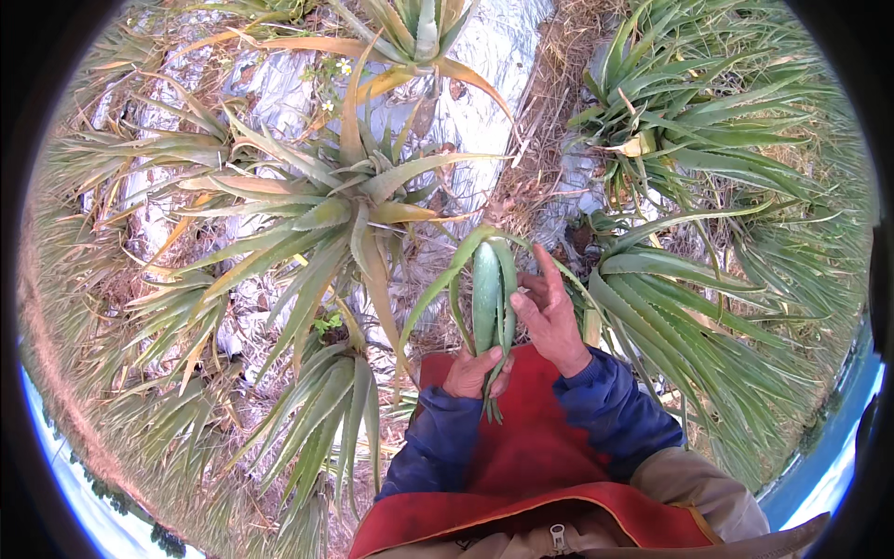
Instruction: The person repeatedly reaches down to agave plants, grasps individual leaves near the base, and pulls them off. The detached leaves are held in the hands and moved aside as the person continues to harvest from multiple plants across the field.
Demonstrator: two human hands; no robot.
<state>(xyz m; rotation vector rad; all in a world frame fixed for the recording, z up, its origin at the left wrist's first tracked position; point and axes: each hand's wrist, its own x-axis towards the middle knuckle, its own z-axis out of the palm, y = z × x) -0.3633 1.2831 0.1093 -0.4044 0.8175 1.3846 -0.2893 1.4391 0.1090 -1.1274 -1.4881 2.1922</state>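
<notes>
In front of the red apron [534, 426], my left hand [475, 374] grips a bunch of green aloe leaves [487, 300] by its narrow lower end. Thin leaf tips poke out below my fingers. The thickest leaf is pale-spotted, and longer leaves arch out to either side from the top. Just right of the bunch is my right hand [555, 314], its index finger pointing up and its thumb held apart. Its other fingers are curled and partly hidden, and I see nothing held in them. Whether they touch the leaves is unclear.
A large aloe plant [349, 189] with some yellowed leaves spreads at the left. Dense aloes [656, 293] with toothed leaves crowd close on the right. Silvery ground sheeting [482, 105] and dry straw [534, 140] lie between the rows. Another aloe [419, 42] stands ahead.
</notes>
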